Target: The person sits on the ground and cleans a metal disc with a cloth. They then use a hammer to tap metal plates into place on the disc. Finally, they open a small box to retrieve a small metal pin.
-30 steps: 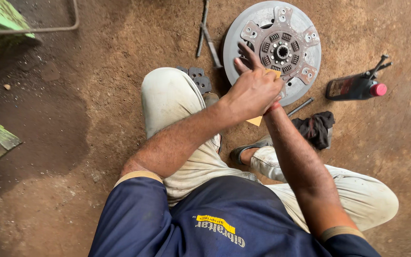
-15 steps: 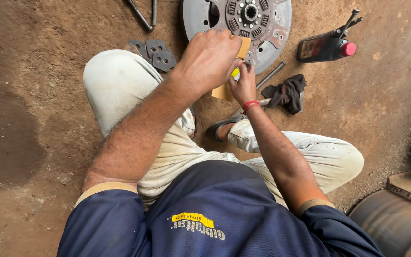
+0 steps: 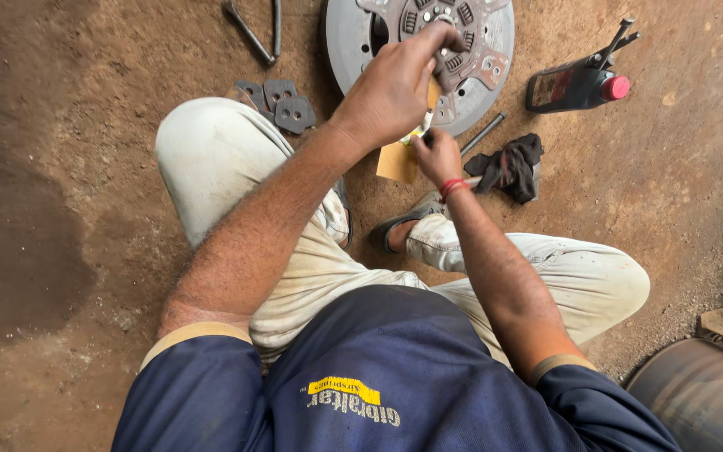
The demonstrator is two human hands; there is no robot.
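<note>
Landmark: round grey metal clutch disc with sprung hub (image 3: 361,42), flat on dirt floor in front of seated person.

Left hand (image 3: 391,88) over disc's near half, fingers curled down onto hub area; grip contents hidden, cannot tell.

Right hand (image 3: 437,157) just below disc's near rim, closed around small tan sandpaper piece (image 3: 399,161).

Stack of grey square metal plates (image 3: 282,102) left of disc, loose. Red-capped dark bottle (image 3: 575,84) and black rag (image 3: 512,163) right of disc, untouched.

Judgement: disc work mid-way; plates not yet fitted.

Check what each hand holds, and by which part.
Right hand pinches a tan sandpaper sheet by its upper edge. Left hand covers the clutch disc; its hold cannot be told.
</note>
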